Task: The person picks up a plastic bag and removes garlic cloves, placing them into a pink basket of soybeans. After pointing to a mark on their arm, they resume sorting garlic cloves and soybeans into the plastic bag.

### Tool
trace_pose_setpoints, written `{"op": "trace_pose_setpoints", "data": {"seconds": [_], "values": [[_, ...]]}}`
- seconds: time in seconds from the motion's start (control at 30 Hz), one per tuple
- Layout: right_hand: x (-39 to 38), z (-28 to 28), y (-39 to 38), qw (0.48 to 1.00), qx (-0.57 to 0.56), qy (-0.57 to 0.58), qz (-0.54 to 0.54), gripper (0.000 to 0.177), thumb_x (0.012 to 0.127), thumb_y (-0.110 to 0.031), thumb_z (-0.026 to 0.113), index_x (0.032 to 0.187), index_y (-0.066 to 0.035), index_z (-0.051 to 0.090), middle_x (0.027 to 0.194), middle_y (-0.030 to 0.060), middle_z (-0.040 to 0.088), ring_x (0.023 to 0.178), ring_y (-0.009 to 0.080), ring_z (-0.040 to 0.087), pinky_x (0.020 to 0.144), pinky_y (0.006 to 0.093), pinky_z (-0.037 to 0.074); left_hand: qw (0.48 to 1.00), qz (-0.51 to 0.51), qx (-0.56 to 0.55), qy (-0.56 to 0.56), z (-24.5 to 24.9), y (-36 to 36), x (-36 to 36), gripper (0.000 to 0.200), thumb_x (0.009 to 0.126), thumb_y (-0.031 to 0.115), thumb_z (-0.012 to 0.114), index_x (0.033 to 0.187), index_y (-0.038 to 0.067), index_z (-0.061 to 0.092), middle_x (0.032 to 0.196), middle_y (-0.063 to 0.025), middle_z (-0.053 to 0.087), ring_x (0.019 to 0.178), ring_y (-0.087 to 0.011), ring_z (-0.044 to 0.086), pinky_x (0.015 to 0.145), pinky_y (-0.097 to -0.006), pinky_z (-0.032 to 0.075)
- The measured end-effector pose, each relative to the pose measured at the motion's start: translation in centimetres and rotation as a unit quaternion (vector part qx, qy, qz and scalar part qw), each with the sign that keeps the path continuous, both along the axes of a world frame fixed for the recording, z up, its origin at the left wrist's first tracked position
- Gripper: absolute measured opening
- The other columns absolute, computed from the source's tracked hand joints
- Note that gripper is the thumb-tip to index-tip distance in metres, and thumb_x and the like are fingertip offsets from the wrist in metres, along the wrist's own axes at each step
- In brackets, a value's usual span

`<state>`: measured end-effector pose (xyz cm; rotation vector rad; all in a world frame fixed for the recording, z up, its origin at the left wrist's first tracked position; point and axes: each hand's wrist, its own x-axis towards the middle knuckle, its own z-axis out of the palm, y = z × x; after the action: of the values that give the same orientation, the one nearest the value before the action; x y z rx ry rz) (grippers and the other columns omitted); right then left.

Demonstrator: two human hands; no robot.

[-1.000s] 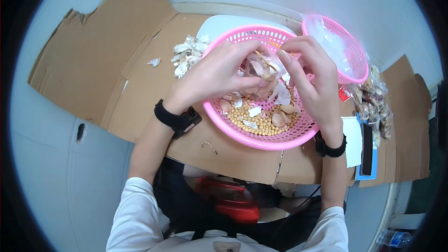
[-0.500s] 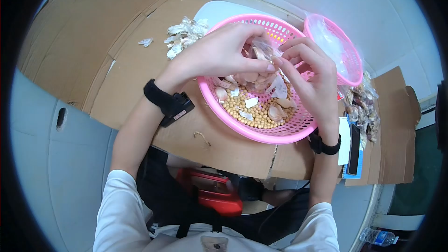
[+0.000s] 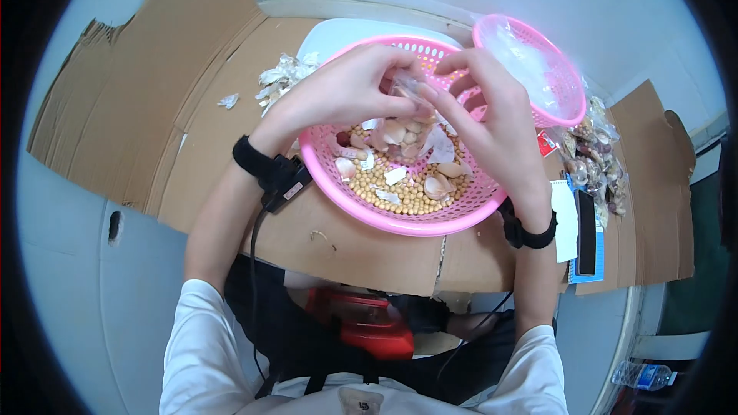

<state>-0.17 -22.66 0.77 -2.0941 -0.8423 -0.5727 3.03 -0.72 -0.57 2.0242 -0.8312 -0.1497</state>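
Your bag of garlic cloves (image 3: pixel 397 132) is showing its contents more plainly than a moment ago, the cloves probably settling; your left grip (image 3: pixel 350 86) is pinching its top; your right grip (image 3: pixel 500 119) is reaching there, though whether it is pinching I cannot tell; the bag is hanging below both, over the pink basket's (image 3: pixel 400 227) soybeans (image 3: pixel 415 201).

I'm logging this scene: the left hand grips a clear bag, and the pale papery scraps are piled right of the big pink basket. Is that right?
Wrong side: the head view shows the pale papery scraps piled left of the big pink basket. The left hand does grip a clear bag.
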Motion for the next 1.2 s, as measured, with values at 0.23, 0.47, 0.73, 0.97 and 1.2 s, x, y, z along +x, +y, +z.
{"op": "trace_pose_setpoints", "data": {"seconds": [0.23, 0.47, 0.73, 0.97, 1.2], "values": [[-2.4, 1.8, 0.4, 0.971, -0.088, 0.183, 0.124, 0.015, 0.089, -0.015, 0.074, 0.089, 0.0, 0.071, 0.079, 0.0122, 0.07, 0.071, 0.025, 0.07, 0.069, 0.0355, 0.055, 0.999, 0.039, -0.029, -0.015, -1.3, 0.8, -0.3, 0.027, 0.091, 0.012, 0.074, 0.113, -0.001, 0.066, 0.097, -0.0073, 0.072, 0.088, -0.0122, 0.068, 0.08, -0.0286, 0.056], [-1.9, -2.3, 2.2, 0.903, -0.349, 0.198, 0.153, 0.019, 0.085, -0.007, 0.071, 0.104, -0.004, 0.074, 0.087, 0.0163, 0.073, 0.082, 0.0345, 0.071, 0.08, 0.0419, 0.056, 0.997, 0.06, -0.025, -0.032, -1.2, 0.8, -1.1, 0.035, 0.091, 0.021, 0.08, 0.115, -0.002, 0.066, 0.097, -0.0088, 0.073, 0.09, -0.0142, 0.07, 0.083, -0.0296, 0.057], [-1.9, -1.9, 2.1, 0.9, -0.341, 0.223, 0.158, 0.011, 0.09, -0.011, 0.066, 0.092, -0.002, 0.072, 0.083, 0.0197, 0.07, 0.076, 0.0384, 0.069, 0.075, 0.0477, 0.055, 0.995, 0.044, -0.089, 0.007, -1.7, 1.1, -0.8, 0.037, 0.092, 0.02, 0.078, 0.119, -0.002, 0.065, 0.103, -0.0095, 0.072, 0.096, -0.0133, 0.068, 0.087, -0.029, 0.056], [-2.3, 1.7, 0.5, 0.922, -0.007, 0.352, 0.161, 0.021, 0.104, -0.023, 0.064, 0.1, -0.003, 0.069, 0.075, -0.0028, 0.063, 0.062, 0.0006, 0.054, 0.052, 0.0194, 0.041, 0.996, 0.034, -0.072, -0.03, -1.6, 1.4, -0.8, 0.033, 0.095, 0.015, 0.074, 0.122, -0.001, 0.063, 0.109, -0.0085, 0.072, 0.099, -0.0133, 0.068, 0.089, -0.0278, 0.055], [1.9, -1.0, -0.9, 0.97, 0.106, 0.212, 0.055, 0.013, 0.099, -0.013, 0.071, 0.105, -0.002, 0.072, 0.085, -0.0012, 0.061, 0.059, 0.0002, 0.044, 0.051, 0.0214, 0.033, 0.995, 0.007, -0.102, 0.023, -1.3, 1.1, -1.3, 0.036, 0.093, 0.01, 0.075, 0.126, 0.0, 0.063, 0.112, -0.0087, 0.072, 0.105, -0.0152, 0.069, 0.093, -0.0317, 0.057]]}}
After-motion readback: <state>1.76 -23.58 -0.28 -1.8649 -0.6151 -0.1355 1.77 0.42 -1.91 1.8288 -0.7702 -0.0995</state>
